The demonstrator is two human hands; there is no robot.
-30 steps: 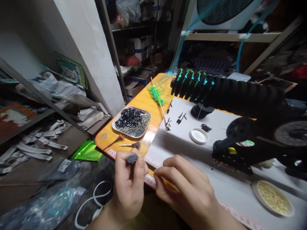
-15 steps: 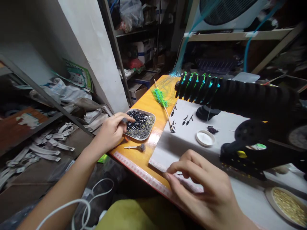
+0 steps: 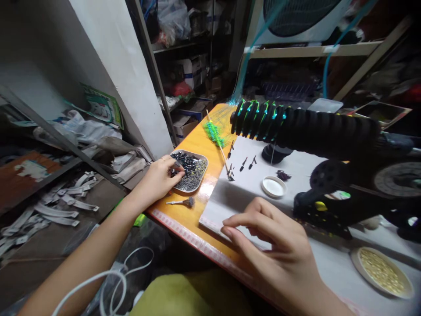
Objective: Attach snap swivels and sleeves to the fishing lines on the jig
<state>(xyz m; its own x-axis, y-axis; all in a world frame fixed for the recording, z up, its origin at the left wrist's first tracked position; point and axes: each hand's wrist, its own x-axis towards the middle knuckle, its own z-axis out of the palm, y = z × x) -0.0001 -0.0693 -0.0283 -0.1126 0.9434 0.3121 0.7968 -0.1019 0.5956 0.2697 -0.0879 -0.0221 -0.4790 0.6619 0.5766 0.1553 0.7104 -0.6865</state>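
Observation:
My left hand (image 3: 160, 178) rests at the near left rim of a small white tray (image 3: 204, 163). Its thumb and fingers curl together over the short black tubes (image 3: 187, 160) in the tray; what is between them is hidden. Small grey and yellowish bits (image 3: 194, 179) fill the near and right side of that tray. My right hand (image 3: 279, 245) hovers above the table's front edge, thumb and index finger pinched; anything in the pinch is too small to make out. In front of the tray lies a small brush (image 3: 182, 202) with a pale handle and dark tip.
A dark machine with a ribbed black arm (image 3: 305, 129) wound with green and blue strands stands at right. On the white sheet are a shallow white dish (image 3: 274, 186), several small black parts (image 3: 252, 162) and a dish of gold pieces (image 3: 381, 270). A green bristly stick (image 3: 215, 134) lies behind.
My left hand's fingers, stretched over the tray before, have curled down into the black tubes. My right hand keeps its pinch, with its fingertips slightly closer together. The whole view has shifted a little.

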